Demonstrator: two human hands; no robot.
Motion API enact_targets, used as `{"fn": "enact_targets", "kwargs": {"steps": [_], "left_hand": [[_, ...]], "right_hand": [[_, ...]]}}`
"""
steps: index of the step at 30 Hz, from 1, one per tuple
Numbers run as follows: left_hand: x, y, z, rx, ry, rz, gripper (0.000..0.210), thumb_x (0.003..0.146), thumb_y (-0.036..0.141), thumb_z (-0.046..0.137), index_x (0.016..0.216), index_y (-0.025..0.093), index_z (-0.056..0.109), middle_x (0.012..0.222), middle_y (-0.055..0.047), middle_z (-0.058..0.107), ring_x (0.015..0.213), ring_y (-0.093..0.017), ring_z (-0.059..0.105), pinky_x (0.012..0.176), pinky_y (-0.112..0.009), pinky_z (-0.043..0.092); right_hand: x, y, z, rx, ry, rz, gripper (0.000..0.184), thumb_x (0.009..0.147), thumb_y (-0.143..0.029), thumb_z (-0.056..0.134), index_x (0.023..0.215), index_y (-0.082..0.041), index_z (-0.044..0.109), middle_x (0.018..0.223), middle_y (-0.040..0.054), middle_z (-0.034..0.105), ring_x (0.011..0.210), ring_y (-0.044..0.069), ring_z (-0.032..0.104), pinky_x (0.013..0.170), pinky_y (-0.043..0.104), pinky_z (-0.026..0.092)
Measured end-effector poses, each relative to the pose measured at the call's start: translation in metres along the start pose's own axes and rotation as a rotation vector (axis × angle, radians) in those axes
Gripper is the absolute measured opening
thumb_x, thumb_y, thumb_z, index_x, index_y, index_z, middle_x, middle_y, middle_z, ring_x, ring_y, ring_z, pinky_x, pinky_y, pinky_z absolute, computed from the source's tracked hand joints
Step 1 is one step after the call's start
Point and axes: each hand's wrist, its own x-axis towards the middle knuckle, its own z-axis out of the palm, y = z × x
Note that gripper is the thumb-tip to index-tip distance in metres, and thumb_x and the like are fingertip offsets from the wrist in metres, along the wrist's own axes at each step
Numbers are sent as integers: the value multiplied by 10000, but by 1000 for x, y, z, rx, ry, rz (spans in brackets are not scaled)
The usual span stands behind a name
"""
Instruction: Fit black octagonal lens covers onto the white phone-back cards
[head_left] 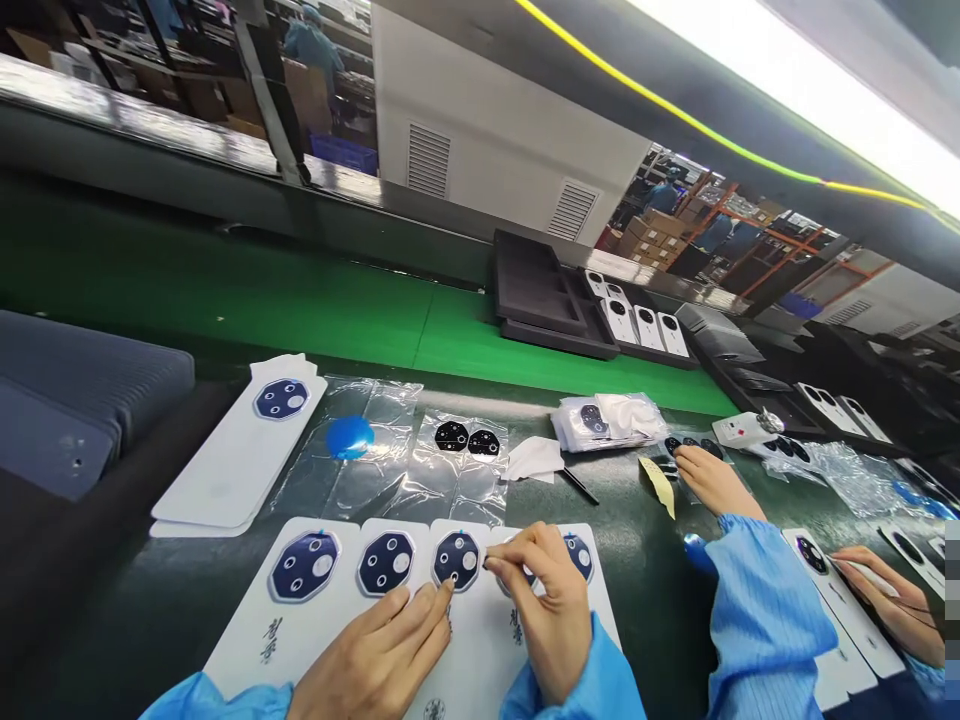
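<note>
Several white phone back panels (300,640) lie side by side in front of me, each with a dark blue octagonal camera plate (385,560) near its top. My left hand (382,650) rests palm down on the middle panels, fingers stretched out, fingertips at the lower edge of one camera plate (456,560). Close by on the right, my right hand (547,600) pinches a small dark piece (487,563) between thumb and forefinger beside that plate. Its exact kind is too small to make out. The right hand partly covers another camera plate.
Behind the row lie a clear film with black round pieces (451,436), a blue disc (349,437), a white cloth (534,458) and a black stick (581,486). More panels (225,460) are stacked left. A co-worker's hand (716,482) reaches in at right. Black trays (540,280) stand behind.
</note>
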Motion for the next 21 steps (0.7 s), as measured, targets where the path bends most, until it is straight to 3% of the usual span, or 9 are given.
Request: {"fn": "enact_targets", "kwargs": {"steps": [5, 10, 15, 21], "left_hand": [[4, -1, -4, -63, 42, -34, 470, 1002, 73, 231, 826, 136, 663, 879, -59, 773, 847, -134, 638, 824, -286, 392], [8, -3, -6, -85, 102, -55, 470, 1015, 111, 240, 803, 155, 657, 778, -28, 772, 797, -124, 637, 830, -268, 391], [3, -6, -3, -55, 82, -82, 495, 1021, 130, 206, 823, 151, 659, 801, -41, 774, 807, -149, 634, 834, -282, 384], [-2, -9, -1, -33, 37, -80, 472, 1013, 104, 222, 833, 141, 657, 857, -48, 777, 839, -158, 643, 835, -286, 389]], "right_hand": [[-14, 1, -21, 280, -113, 164, 162, 889, -252, 586, 907, -287, 744, 770, 18, 675, 718, 164, 607, 666, 254, 482], [-21, 8, -24, 497, -304, 252, 214, 926, -348, 532, 1000, -290, 724, 851, 45, 680, 768, 166, 619, 721, 276, 495], [-20, 13, -19, 627, -234, 430, 195, 767, -396, 735, 857, -230, 684, 795, 20, 651, 734, 149, 593, 693, 251, 484], [-18, 17, -18, 456, -212, 304, 129, 838, -361, 656, 847, -267, 743, 829, 36, 601, 746, 159, 573, 656, 257, 469]]}}
